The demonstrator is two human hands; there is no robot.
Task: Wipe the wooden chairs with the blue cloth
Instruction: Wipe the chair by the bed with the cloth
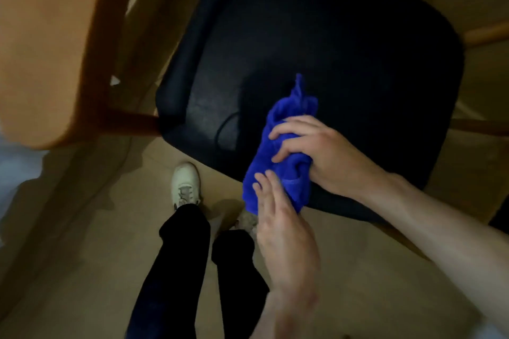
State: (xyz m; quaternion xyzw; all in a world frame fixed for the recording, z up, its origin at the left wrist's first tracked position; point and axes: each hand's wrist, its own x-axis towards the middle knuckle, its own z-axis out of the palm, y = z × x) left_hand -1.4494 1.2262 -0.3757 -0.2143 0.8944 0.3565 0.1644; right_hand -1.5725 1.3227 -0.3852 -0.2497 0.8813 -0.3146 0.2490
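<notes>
Head view: nearest, the left hand (278,217) lies flat-fingered against the blue cloth (278,157), which the right hand (311,151) has bunched in its grip on the chair (330,36) seat's front edge. Wiping looks underway; the wooden frame behind seems still undone.

Second shoe (245,221) mostly hidden behind left hand (286,231); wooden chair back (41,49) cropped, blurred.

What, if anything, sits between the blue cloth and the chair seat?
Nothing visible. The blue cloth lies bunched on the black seat, the right hand gripping it, the left hand's fingers touching its near end.
</notes>
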